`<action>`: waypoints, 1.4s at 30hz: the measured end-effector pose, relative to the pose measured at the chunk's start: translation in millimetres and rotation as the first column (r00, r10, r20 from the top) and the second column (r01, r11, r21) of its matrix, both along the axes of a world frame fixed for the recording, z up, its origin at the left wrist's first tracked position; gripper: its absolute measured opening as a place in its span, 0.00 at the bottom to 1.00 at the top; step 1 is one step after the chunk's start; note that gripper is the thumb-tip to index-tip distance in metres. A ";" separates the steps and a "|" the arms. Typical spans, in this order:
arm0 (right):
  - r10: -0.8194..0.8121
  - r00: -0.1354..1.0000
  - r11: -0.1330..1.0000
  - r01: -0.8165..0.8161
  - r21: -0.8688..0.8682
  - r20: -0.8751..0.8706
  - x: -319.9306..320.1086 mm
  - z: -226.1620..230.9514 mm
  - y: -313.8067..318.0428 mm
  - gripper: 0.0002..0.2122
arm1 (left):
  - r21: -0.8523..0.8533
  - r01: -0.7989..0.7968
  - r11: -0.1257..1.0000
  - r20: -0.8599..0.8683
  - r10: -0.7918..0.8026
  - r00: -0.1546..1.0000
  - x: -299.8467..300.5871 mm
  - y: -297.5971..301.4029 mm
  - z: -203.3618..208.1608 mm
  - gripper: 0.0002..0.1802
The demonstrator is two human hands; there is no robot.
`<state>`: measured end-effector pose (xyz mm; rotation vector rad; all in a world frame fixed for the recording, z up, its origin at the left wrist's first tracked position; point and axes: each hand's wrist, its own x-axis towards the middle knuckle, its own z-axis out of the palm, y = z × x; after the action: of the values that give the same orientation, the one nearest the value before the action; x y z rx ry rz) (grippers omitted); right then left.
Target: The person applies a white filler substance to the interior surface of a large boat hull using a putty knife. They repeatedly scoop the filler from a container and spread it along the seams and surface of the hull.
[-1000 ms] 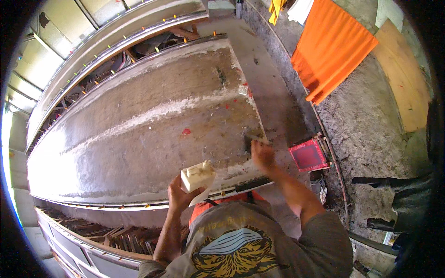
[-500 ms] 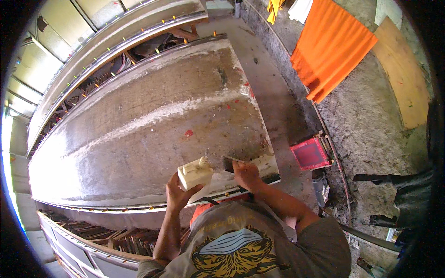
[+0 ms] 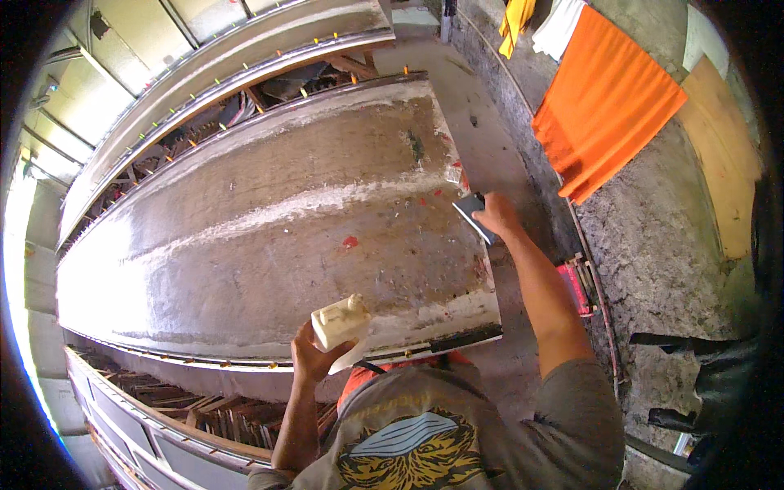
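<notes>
Long, stained worktables [image 3: 269, 269] mark this a workshop.

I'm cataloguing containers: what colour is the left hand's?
The container is cream, shown best in the head view.

left hand [image 3: 317, 356] — cupped; right hand [image 3: 496, 216] — gripping, arm [image 3: 547, 302] reaching forward

Smooth plastic container [image 3: 335, 325], stained matt tabletop [image 3: 294, 273], orange cloth [image 3: 611, 102], rough wall [image 3: 645, 237]
</notes>
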<state>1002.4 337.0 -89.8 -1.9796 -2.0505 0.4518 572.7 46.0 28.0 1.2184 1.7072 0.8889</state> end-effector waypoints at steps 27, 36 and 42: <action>0.222 0.970 0.974 -0.216 -0.071 0.099 -31.2 47.2 21.9 0.19 | 0.034 -0.067 0.997 0.157 0.061 0.986 38.6 16.9 4.3 0.34; 0.591 0.684 0.669 -0.712 0.213 0.429 -29.6 -27.8 -86.1 0.18 | 0.043 -0.453 0.891 0.226 0.433 0.873 131.9 12.2 -14.6 0.37; 0.757 0.619 0.624 -0.780 0.048 0.209 -27.7 11.3 -60.3 0.19 | 0.099 -0.774 0.626 0.382 0.694 0.610 202.2 -27.8 -18.4 0.34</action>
<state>974.6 276.8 -78.5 -0.9634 -2.9054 0.2749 774.9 18.2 9.6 0.4012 1.8735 1.7534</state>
